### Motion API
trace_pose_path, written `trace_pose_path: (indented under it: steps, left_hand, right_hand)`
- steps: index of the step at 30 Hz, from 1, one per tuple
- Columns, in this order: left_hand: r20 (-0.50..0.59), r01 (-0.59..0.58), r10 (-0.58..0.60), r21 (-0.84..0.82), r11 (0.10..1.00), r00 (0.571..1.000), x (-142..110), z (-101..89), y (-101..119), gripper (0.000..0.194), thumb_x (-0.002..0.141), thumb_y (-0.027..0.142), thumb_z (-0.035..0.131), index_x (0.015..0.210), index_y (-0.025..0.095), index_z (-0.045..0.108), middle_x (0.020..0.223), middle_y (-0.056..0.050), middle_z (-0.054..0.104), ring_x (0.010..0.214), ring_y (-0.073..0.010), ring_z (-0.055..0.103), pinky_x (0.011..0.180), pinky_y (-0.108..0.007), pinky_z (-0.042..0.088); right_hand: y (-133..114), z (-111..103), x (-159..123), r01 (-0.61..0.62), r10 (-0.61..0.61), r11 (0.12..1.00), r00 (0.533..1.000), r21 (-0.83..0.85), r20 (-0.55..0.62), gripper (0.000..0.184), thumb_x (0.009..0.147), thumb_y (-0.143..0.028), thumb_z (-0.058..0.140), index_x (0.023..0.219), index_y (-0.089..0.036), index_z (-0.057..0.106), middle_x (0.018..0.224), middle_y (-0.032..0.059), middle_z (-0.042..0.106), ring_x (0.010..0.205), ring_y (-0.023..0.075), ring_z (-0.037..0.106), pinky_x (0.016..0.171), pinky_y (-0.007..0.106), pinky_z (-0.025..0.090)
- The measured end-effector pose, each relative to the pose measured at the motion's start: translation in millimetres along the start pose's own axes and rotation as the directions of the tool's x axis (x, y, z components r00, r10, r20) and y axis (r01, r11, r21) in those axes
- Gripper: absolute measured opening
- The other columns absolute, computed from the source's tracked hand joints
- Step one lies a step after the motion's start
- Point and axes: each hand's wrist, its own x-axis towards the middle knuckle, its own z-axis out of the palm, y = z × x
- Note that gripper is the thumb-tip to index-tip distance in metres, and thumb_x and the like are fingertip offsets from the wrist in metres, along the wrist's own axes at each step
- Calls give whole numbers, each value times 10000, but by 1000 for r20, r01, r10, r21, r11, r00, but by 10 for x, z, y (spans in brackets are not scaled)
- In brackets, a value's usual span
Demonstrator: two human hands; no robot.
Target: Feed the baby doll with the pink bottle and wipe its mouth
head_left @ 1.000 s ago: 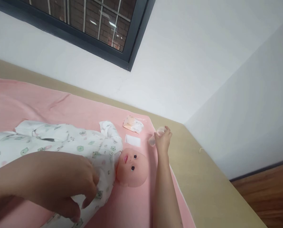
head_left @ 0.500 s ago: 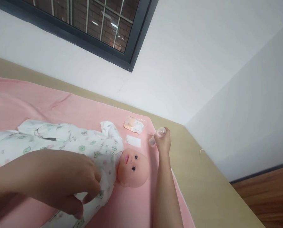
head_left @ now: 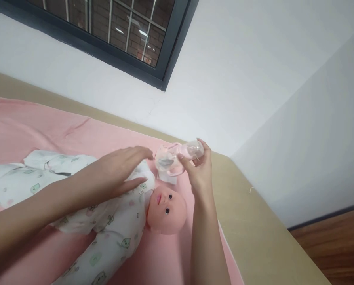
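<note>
A baby doll (head_left: 165, 208) in a white printed romper (head_left: 111, 221) lies on a pink blanket (head_left: 76, 130), head toward the right. My right hand (head_left: 199, 170) is closed round a clear baby bottle (head_left: 179, 155) with pink handles, held in the air above the doll's head. My left hand (head_left: 122, 168) reaches over the doll's chest with fingers stretched out toward the bottle, holding nothing and a little short of it.
A white wipe (head_left: 169, 179) lies on the blanket just beyond the doll's head, partly hidden by the bottle. The tan table (head_left: 254, 237) ends at the right over a wooden floor (head_left: 337, 245). White walls and a dark-framed window (head_left: 129, 35) stand behind.
My right hand has lifted the bottle off the blanket and brought it left, over the doll's head. My left hand has left the doll's body and stretched out toward the bottle.
</note>
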Motion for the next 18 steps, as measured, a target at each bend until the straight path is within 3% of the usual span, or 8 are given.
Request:
trace_pose_path:
  steps: [5, 11, 15, 18]
  left_hand:
    - [-151, 85, -68, 105, 991, 986, 54, 5, 10, 567, 847, 489, 517, 1297, 168, 391, 1252, -112, 549, 1112, -305, 523, 928, -427, 403]
    - [-170, 115, -88, 160, 980, 982, 40, 7, 68, 516, 816, 403, 517, 1269, 173, 429, 1141, -80, 624, 957, -277, 591, 876, -406, 409]
    - [-161, 156, -127, 179, 971, 979, 75, 26, 48, 559, 771, 323, 506, 1299, 156, 427, 1055, -73, 655, 935, -273, 595, 874, -389, 410]
    - [-150, 205, -180, 175, 963, 972, 117, 1, -17, 610, 749, 306, 493, 1335, 160, 412, 1123, -77, 642, 984, -287, 584, 881, -390, 409]
  right_hand:
    - [-347, 441, -439, -42, 11, 978, 989, 205, 148, 715, 657, -294, 720, 1287, -320, 383, 1158, 27, 558, 1059, 176, 582, 868, 355, 540]
    - [-347, 617, -641, -96, 30, 967, 963, 238, 267, 738, 687, -321, 715, 1337, -314, 364, 1239, 37, 528, 1128, 199, 548, 946, 380, 499]
    - [-370, 593, -625, -97, 46, 963, 979, 251, 201, 744, 709, -351, 699, 1353, -294, 331, 1253, 59, 520, 1121, 203, 550, 970, 403, 476]
    - [-430, 484, -552, -39, 19, 975, 996, 220, 92, 735, 740, -369, 664, 1368, -290, 291, 1259, 75, 507, 1159, 210, 526, 997, 428, 446]
